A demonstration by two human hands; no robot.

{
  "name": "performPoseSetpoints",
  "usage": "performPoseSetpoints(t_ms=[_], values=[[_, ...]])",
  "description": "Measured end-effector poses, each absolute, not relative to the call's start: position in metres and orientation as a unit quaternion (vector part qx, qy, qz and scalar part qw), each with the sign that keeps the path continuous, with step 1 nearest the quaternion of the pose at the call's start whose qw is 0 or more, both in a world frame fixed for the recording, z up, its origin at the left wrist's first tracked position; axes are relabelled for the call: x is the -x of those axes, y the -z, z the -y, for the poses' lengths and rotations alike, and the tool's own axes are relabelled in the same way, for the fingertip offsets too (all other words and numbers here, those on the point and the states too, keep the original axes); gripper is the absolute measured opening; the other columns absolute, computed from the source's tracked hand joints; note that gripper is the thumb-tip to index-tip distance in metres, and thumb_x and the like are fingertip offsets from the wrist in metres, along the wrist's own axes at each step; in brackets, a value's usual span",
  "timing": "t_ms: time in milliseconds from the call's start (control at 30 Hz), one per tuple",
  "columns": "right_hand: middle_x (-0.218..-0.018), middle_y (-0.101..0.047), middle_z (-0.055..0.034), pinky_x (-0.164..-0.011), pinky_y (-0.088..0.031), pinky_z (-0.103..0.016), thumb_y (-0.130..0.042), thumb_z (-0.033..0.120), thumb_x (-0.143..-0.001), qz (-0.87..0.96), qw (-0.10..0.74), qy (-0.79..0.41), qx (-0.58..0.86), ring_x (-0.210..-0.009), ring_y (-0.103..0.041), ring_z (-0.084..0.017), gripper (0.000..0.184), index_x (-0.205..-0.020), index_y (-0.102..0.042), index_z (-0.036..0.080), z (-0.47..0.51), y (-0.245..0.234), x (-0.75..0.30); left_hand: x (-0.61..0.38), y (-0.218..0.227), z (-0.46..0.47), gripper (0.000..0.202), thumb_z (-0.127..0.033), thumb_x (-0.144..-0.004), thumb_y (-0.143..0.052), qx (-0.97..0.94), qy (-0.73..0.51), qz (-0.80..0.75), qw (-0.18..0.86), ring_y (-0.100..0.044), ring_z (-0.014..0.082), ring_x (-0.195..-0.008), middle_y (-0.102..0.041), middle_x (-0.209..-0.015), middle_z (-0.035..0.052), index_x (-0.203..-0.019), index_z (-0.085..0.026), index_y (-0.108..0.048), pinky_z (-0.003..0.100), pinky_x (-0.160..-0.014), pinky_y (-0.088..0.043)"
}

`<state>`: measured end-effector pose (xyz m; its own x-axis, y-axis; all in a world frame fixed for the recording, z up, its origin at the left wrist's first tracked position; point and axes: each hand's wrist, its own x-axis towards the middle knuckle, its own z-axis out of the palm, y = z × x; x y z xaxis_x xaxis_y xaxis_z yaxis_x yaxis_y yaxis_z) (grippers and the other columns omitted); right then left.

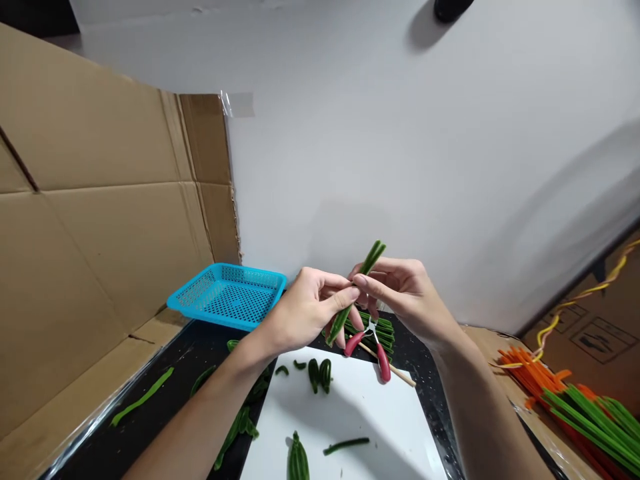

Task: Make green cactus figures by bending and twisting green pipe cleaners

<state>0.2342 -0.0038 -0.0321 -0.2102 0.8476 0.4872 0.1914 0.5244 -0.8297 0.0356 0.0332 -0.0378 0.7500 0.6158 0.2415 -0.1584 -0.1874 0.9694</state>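
My left hand (307,309) and my right hand (400,290) meet in front of the white wall, both pinching a bundle of green pipe cleaners (356,291) that tilts up to the right. My left fingers wrap its lower part, my right fingertips pinch its middle. Just below the hands lie small pliers with red handles (373,347) on a pile of green pipe cleaners (381,333). A thin wooden stick (395,369) lies beside them.
A white sheet (350,413) lies on the black tabletop (175,373) with several bent green pieces (320,373). A blue plastic basket (225,295) stands at the back left against cardboard walls (100,220). Orange and green pipe cleaners (575,400) lie at the right.
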Motion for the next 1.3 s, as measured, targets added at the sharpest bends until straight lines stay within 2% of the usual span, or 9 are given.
performPoseSetpoints(t_ms=[133,233,333,467,733,867,1000,1167,1300], values=[[-0.065,-0.07,-0.0019,-0.049,-0.055,-0.024,-0.086,0.036,-0.088,0.682,0.559,-0.253,0.397,-0.054,-0.064,-0.013,0.023,-0.082,-0.077,0.016,0.008,0.031,-0.237,-0.034,0.039,-0.037,0.029,-0.04,-0.093,-0.078,-0.716,-0.317,-0.191,0.592,-0.065,0.0089,-0.048,-0.076,-0.08,0.0063,-0.095,-0.011,-0.075,0.018,-0.044,-0.05],[-0.062,-0.07,-0.002,-0.047,-0.055,-0.027,-0.088,0.037,-0.087,0.642,0.613,-0.184,0.422,-0.049,-0.065,-0.014,0.026,-0.078,-0.077,0.016,0.01,0.029,-0.241,-0.032,0.038,-0.04,0.029,-0.04,-0.096,-0.073,-0.718,-0.325,-0.193,0.584,-0.065,0.0088,-0.048,-0.076,-0.082,0.0078,-0.09,-0.011,-0.072,0.018,-0.044,-0.05],[-0.062,-0.07,-0.0022,-0.047,-0.054,-0.028,-0.088,0.036,-0.087,0.623,0.644,-0.134,0.422,-0.048,-0.064,-0.014,0.029,-0.071,-0.075,0.017,0.011,0.027,-0.246,-0.03,0.035,-0.043,0.03,-0.04,-0.098,-0.07,-0.711,-0.334,-0.195,0.587,-0.065,0.0087,-0.048,-0.074,-0.078,0.0062,-0.086,-0.012,-0.069,0.018,-0.043,-0.049],[-0.061,-0.066,-0.0001,-0.046,-0.055,-0.029,-0.087,0.034,-0.089,0.602,0.686,-0.109,0.394,-0.049,-0.063,-0.014,0.024,-0.074,-0.076,0.018,0.012,0.026,-0.246,-0.03,0.034,-0.041,0.033,-0.043,-0.094,-0.075,-0.706,-0.321,-0.19,0.602,-0.065,0.0092,-0.048,-0.071,-0.073,0.0033,-0.081,-0.014,-0.064,0.018,-0.043,-0.048],[-0.066,-0.074,-0.004,-0.044,-0.058,-0.029,-0.082,0.032,-0.093,0.607,0.683,-0.048,0.402,-0.053,-0.069,-0.016,0.022,-0.079,-0.077,0.017,0.025,0.02,-0.239,-0.037,0.038,-0.035,0.039,-0.051,-0.095,-0.073,-0.691,-0.314,-0.178,0.627,-0.066,0.009,-0.051,-0.068,-0.074,0.001,-0.086,-0.014,-0.065,0.018,-0.044,-0.047],[-0.065,-0.074,-0.0044,-0.043,-0.059,-0.029,-0.082,0.034,-0.093,0.611,0.683,-0.045,0.397,-0.053,-0.069,-0.016,0.023,-0.078,-0.077,0.017,0.026,0.018,-0.239,-0.038,0.039,-0.034,0.032,-0.044,-0.095,-0.074,-0.683,-0.31,-0.168,0.64,-0.065,0.0082,-0.051,-0.067,-0.074,0.0,-0.088,-0.014,-0.067,0.018,-0.044,-0.047],[-0.068,-0.075,-0.0043,-0.045,-0.06,-0.029,-0.081,0.039,-0.094,0.615,0.685,-0.075,0.383,-0.056,-0.071,-0.017,0.024,-0.083,-0.075,0.018,0.026,0.018,-0.237,-0.039,0.039,-0.031,0.029,-0.038,-0.092,-0.078,-0.657,-0.323,-0.157,0.662,-0.063,0.0083,-0.05,-0.063,-0.069,-0.0022,-0.084,-0.015,-0.063,0.018,-0.043,-0.045],[-0.064,-0.073,-0.0041,-0.043,-0.055,-0.024,-0.082,0.045,-0.092,0.679,0.593,-0.202,0.384,-0.05,-0.067,-0.014,0.036,-0.072,-0.071,0.017,0.024,0.02,-0.231,-0.037,0.036,-0.026,0.027,-0.034,-0.1,-0.066,-0.648,-0.299,-0.136,0.687,-0.061,0.0077,-0.047,-0.058,-0.061,-0.0034,-0.081,-0.016,-0.06,0.017,-0.045,-0.044],[-0.057,-0.068,-0.0013,-0.041,-0.049,-0.024,-0.082,0.044,-0.092,0.684,0.551,-0.319,0.355,-0.042,-0.06,-0.012,0.04,-0.065,-0.066,0.018,0.018,0.027,-0.228,-0.037,0.034,-0.023,0.026,-0.035,-0.098,-0.069,-0.657,-0.295,-0.125,0.683,-0.06,0.0076,-0.049,-0.054,-0.062,-0.0049,-0.082,-0.016,-0.059,0.018,-0.047,-0.044]])
